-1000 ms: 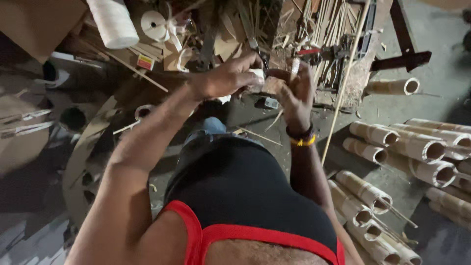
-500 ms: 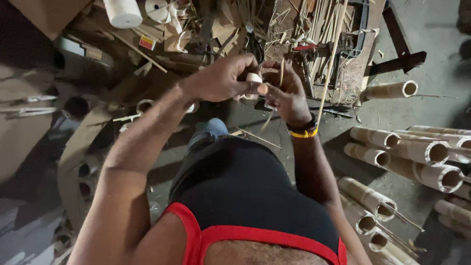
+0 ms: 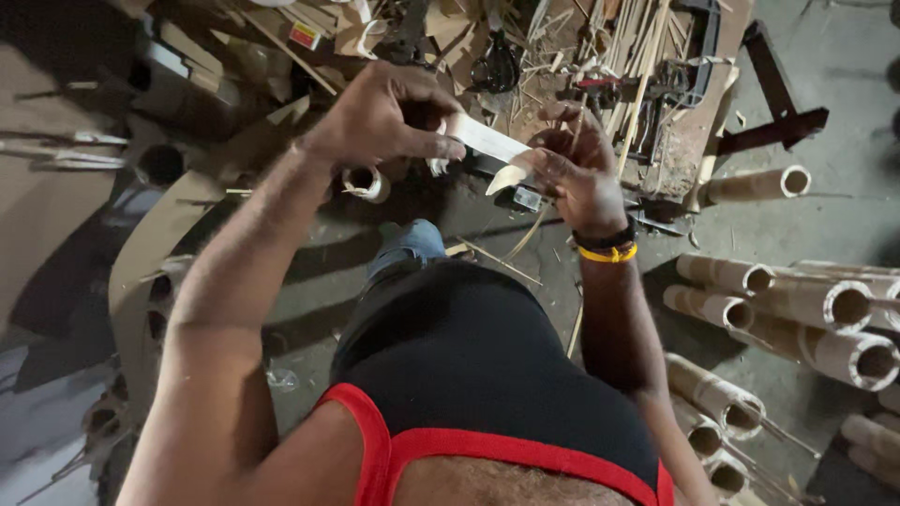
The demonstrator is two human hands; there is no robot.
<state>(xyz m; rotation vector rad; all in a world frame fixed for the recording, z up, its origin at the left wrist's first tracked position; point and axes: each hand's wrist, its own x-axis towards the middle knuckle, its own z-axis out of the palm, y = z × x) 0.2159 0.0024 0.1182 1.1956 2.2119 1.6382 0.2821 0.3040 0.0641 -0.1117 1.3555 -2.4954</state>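
Note:
My left hand [image 3: 384,117] grips one end of a pale strip of tape [image 3: 487,141], stretched taut between both hands. My right hand [image 3: 577,169] pinches the other end of the strip, which curls down at its tip, and also holds a thin bamboo stick [image 3: 574,131] upright. A black and yellow band [image 3: 605,248] sits on my right wrist. Both hands hover above a cluttered floor, in front of my black shorts with a red waistband [image 3: 469,375]. The tape roll itself is hidden inside my left fist.
Cut bamboo tubes [image 3: 806,309] lie stacked at the right, one more [image 3: 750,186] farther back. Thin sticks and scraps [image 3: 637,56] pile up ahead on a wooden board. A small tape ring [image 3: 364,181] lies on the floor. Curved brown board pieces [image 3: 141,272] sit at left.
My hands, close together around a small roll before, have drawn apart, pulling out a length of pale tape between them. The view has tilted down slightly.

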